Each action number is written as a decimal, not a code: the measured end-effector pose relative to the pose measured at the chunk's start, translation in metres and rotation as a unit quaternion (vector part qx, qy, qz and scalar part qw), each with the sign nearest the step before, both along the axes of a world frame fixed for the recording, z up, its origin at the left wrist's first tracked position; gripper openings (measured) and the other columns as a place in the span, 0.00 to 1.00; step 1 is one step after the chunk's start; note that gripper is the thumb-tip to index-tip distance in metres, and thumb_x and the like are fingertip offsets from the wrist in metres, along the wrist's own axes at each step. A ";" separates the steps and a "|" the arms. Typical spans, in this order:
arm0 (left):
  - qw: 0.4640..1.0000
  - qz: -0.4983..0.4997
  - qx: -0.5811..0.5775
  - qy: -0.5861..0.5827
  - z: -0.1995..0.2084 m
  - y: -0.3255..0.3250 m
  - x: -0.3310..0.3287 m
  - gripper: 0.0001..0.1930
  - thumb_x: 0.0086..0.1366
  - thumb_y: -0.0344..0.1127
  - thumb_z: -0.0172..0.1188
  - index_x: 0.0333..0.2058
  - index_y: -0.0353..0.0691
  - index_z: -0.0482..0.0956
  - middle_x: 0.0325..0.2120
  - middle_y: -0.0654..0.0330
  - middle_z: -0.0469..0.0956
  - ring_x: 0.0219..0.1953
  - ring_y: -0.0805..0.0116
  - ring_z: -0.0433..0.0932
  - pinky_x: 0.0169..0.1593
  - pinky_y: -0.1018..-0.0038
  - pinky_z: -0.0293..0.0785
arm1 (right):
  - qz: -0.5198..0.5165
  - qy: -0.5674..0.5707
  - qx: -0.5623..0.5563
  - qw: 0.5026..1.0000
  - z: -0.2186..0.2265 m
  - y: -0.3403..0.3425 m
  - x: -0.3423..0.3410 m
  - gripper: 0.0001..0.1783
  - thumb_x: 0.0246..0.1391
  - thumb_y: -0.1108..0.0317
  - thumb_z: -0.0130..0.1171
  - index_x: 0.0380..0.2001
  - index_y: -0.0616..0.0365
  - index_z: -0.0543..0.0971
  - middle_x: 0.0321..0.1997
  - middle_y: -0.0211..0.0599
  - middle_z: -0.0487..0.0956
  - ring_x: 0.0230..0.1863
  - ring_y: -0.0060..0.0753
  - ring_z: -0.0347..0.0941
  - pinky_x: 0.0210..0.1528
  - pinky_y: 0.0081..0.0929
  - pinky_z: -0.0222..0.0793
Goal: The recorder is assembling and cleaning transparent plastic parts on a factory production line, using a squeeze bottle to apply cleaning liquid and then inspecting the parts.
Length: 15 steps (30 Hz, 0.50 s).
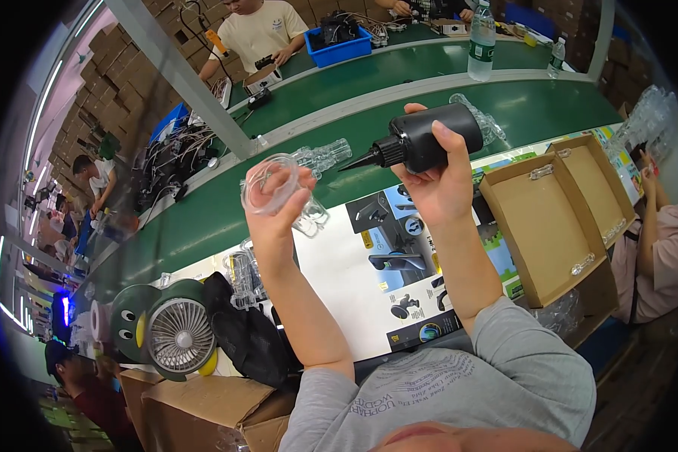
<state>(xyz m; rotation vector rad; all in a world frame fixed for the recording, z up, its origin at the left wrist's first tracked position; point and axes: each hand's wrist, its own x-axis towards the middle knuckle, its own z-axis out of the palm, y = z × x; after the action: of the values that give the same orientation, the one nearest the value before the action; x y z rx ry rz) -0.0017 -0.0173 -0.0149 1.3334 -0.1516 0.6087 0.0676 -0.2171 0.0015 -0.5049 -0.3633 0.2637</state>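
My left hand [275,215] is raised above the green bench, its fingers closed around a clear, round plastic part [282,163] with a ring-shaped rim. To the right, my right hand [446,184] grips a black squeeze bottle [437,139] held on its side. The bottle's thin pointed nozzle [363,160] aims left, toward the clear part, with a gap between them. Behind the hands lie more clear plastic parts [324,156], and another clear piece [486,120] shows partly behind the bottle. Several clear pieces [242,279] also lie beside my left forearm.
A printed sheet [335,271] covers the bench before me. Two shallow cardboard trays [539,226] holding small clear pieces stand right. At left are a round fan [181,339] and black cloth [241,331]. A metal post [181,71], blue bin [340,53] and water bottle [481,49] stand beyond.
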 end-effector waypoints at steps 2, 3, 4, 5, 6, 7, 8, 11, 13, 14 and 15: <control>1.000 0.000 0.008 -0.017 0.003 -0.004 0.001 0.27 0.43 0.19 0.63 0.45 0.36 0.66 0.36 0.55 0.75 0.40 0.65 0.74 0.46 0.72 0.69 | -0.039 0.000 -0.017 0.999 0.005 0.000 -0.003 0.26 0.46 0.60 0.56 0.46 0.63 0.68 0.36 0.36 0.73 0.31 0.22 0.70 0.34 0.18 0.70; 0.991 0.058 0.121 -0.023 0.005 -0.005 0.000 0.25 0.43 0.22 0.65 0.42 0.35 0.68 0.35 0.58 0.75 0.40 0.67 0.74 0.46 0.73 0.69 | -0.039 0.001 -0.018 0.999 0.007 -0.001 -0.005 0.26 0.46 0.60 0.56 0.46 0.63 0.68 0.36 0.36 0.73 0.31 0.22 0.70 0.34 0.18 0.70; 0.966 0.114 0.231 -0.028 0.007 -0.006 0.000 0.23 0.42 0.24 0.67 0.40 0.35 0.71 0.34 0.60 0.75 0.39 0.69 0.74 0.46 0.75 0.68 | -0.085 -0.043 -0.038 0.995 0.009 -0.002 -0.006 0.25 0.45 0.61 0.56 0.45 0.64 0.68 0.39 0.38 0.73 0.33 0.23 0.71 0.36 0.19 0.70; 0.983 0.086 0.160 0.041 0.009 -0.009 -0.004 0.21 0.40 0.25 0.69 0.37 0.34 0.74 0.36 0.62 0.75 0.39 0.72 0.72 0.46 0.77 0.67 | -0.131 -0.086 -0.057 0.986 0.011 -0.003 -0.007 0.24 0.45 0.63 0.55 0.45 0.64 0.68 0.41 0.40 0.72 0.36 0.25 0.71 0.39 0.20 0.70; 0.982 0.088 0.159 0.043 0.010 -0.008 -0.004 0.21 0.40 0.25 0.69 0.37 0.34 0.74 0.36 0.62 0.75 0.39 0.72 0.72 0.46 0.77 0.67 | -0.129 -0.085 -0.058 0.986 0.011 -0.004 -0.009 0.24 0.45 0.63 0.55 0.45 0.64 0.68 0.41 0.40 0.72 0.36 0.25 0.71 0.39 0.20 0.70; 0.975 0.107 0.194 0.026 0.011 -0.008 -0.002 0.22 0.40 0.25 0.69 0.38 0.34 0.73 0.36 0.62 0.75 0.40 0.72 0.72 0.46 0.77 0.67 | -0.205 -0.137 -0.096 0.964 0.011 -0.005 -0.011 0.23 0.45 0.64 0.55 0.44 0.65 0.69 0.42 0.40 0.72 0.36 0.25 0.71 0.40 0.20 0.70; 0.965 0.125 0.229 0.010 0.012 -0.007 -0.001 0.24 0.40 0.25 0.69 0.39 0.34 0.73 0.36 0.62 0.75 0.41 0.72 0.72 0.46 0.77 0.66 | -0.278 -0.188 -0.132 0.933 0.010 -0.006 -0.013 0.21 0.45 0.66 0.55 0.43 0.66 0.69 0.43 0.41 0.72 0.37 0.25 0.71 0.41 0.21 0.69; 0.960 0.138 0.243 0.006 0.011 -0.006 -0.001 0.24 0.40 0.24 0.68 0.40 0.34 0.74 0.37 0.61 0.75 0.41 0.72 0.71 0.47 0.77 0.66 | -0.330 -0.286 -0.285 0.853 0.009 -0.007 -0.011 0.15 0.44 0.73 0.57 0.39 0.62 0.73 0.36 0.33 0.74 0.34 0.18 0.69 0.37 0.16 0.66; 0.964 0.139 0.227 0.014 0.009 -0.003 -0.002 0.23 0.41 0.24 0.68 0.40 0.34 0.73 0.37 0.61 0.75 0.41 0.72 0.71 0.47 0.77 0.66 | -0.242 -0.272 -0.433 0.825 0.005 -0.005 -0.008 0.14 0.43 0.73 0.62 0.37 0.57 0.76 0.28 0.27 0.76 0.28 0.14 0.69 0.31 0.15 0.66; 0.967 0.141 0.209 0.022 0.008 -0.001 -0.003 0.23 0.41 0.24 0.68 0.40 0.34 0.73 0.37 0.61 0.74 0.41 0.72 0.71 0.47 0.77 0.67 | -0.198 -0.261 -0.495 0.805 0.005 -0.001 -0.005 0.13 0.43 0.72 0.62 0.35 0.58 0.76 0.26 0.27 0.76 0.27 0.14 0.69 0.29 0.15 0.66; 0.967 0.141 0.210 0.022 0.007 0.001 -0.004 0.23 0.41 0.24 0.68 0.40 0.34 0.73 0.37 0.61 0.74 0.41 0.72 0.71 0.47 0.77 0.67 | -0.208 -0.276 -0.528 0.776 0.004 0.003 -0.002 0.13 0.42 0.72 0.62 0.35 0.58 0.76 0.25 0.27 0.76 0.26 0.15 0.69 0.29 0.16 0.66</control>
<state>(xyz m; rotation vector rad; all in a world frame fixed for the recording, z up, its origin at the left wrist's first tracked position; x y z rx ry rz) -0.0053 -0.0166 -0.0079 1.7976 -0.0549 0.8150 0.0653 -0.2143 0.0056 -1.7853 -0.6524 -0.1636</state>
